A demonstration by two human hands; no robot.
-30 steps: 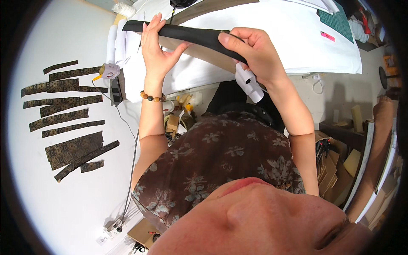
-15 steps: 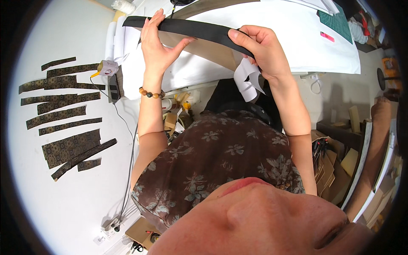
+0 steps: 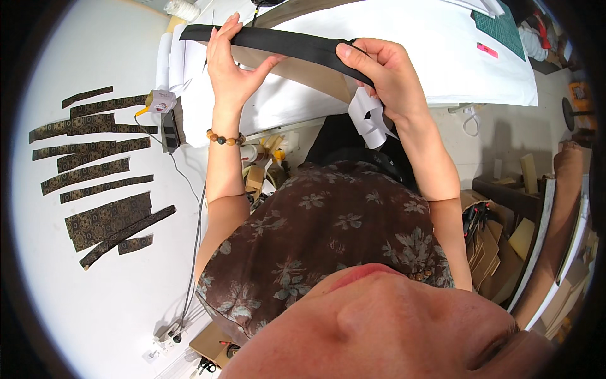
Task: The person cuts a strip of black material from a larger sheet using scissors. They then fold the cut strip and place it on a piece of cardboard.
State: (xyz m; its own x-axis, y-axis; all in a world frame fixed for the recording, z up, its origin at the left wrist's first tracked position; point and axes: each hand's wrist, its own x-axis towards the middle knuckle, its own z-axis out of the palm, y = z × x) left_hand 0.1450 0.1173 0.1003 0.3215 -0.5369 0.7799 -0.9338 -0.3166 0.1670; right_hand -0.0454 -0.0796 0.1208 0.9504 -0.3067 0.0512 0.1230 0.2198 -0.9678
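Note:
A black band (image 3: 290, 45) runs along the near edge of a tan board or panel (image 3: 319, 77), held up over the front of the white-covered table. My left hand (image 3: 228, 68) lies against the band near its left end, fingers stretched out and thumb spread away. At the band's right end my right hand (image 3: 392, 74) is closed, its thumb pressing on top and its fingers curled underneath. Below that hand hangs a curled white paper-like strip (image 3: 367, 120); where its upper end goes is hidden by the fingers.
The white-covered table (image 3: 454, 69) carries a green cutting mat (image 3: 502, 31) and a small pink item (image 3: 487, 50). Patterned dark strips (image 3: 107, 221) lie on a white surface at left, beside a cable (image 3: 197, 252). Cardboard pieces (image 3: 486, 259) and a brown roll (image 3: 562, 208) stand at right.
My hands and the black band have shifted very slightly left. The hanging white strip has swung and changed its curl. Both hands keep the same pose.

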